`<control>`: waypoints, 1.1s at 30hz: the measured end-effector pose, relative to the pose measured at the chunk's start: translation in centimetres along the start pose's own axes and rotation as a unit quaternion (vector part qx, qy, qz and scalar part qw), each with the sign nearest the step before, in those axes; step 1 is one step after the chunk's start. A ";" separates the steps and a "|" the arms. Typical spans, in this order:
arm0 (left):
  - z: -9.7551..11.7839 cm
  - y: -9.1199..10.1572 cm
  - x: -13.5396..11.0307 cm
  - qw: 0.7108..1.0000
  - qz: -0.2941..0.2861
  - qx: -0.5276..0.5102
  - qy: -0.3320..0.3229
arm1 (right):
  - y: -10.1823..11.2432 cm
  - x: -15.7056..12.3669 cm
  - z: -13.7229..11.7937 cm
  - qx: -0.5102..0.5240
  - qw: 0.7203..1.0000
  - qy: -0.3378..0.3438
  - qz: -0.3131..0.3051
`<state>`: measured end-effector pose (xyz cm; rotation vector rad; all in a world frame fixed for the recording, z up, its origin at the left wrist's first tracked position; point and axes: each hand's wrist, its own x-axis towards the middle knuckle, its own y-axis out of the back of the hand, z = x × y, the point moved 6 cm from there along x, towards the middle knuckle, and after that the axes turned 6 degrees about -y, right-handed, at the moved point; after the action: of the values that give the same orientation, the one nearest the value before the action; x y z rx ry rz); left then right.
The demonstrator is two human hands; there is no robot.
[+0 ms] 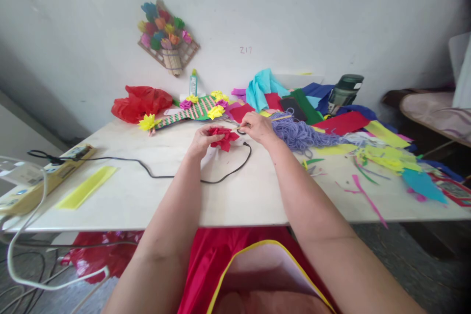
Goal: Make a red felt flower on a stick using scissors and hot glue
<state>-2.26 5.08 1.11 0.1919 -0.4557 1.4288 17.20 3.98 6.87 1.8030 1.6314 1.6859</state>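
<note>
Paper flower (223, 138), red, sits pinched in our left hand (201, 141) above the table (147, 196), while our right hand (258, 127), just to its right, grips a thin stick (279, 118).

Both forearms bare, no sleeves, nothing on the wrists. Red garment (213, 260) worn, shiny fabric, yellow piping (235, 255) along its curved edge.

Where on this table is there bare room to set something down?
Bare tabletop lies along the near edge, between the black cable and the forearms, and left of the left hand up to the yellow strip. Right of the right hand it is crowded: purple yarn and paper scraps.
</note>
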 end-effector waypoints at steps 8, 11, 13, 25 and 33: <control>0.3 0.1 0.0 1.000 0.013 -0.001 -0.005 | 0.0 -0.1 0.5 0.002 1.000 0.011 -0.015; 0.3 0.2 0.0 1.000 0.016 0.000 -0.009 | 0.0 -0.1 0.8 0.009 1.000 0.004 -0.007; 0.3 0.3 0.0 1.000 0.018 0.000 -0.011 | 0.1 -0.1 1.0 0.015 1.000 0.001 -0.001; 0.5 0.5 0.1 0.999 0.045 -0.009 -0.015 | 0.4 -0.3 2.3 0.028 0.997 -0.070 0.023; 0.4 0.9 0.2 0.997 0.071 -0.026 -0.031 | -1.1 0.1 2.9 0.214 0.962 -0.172 0.009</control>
<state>-3.19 5.29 1.42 0.1643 -0.5663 1.5517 18.83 5.92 5.14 2.1525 1.9152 0.9899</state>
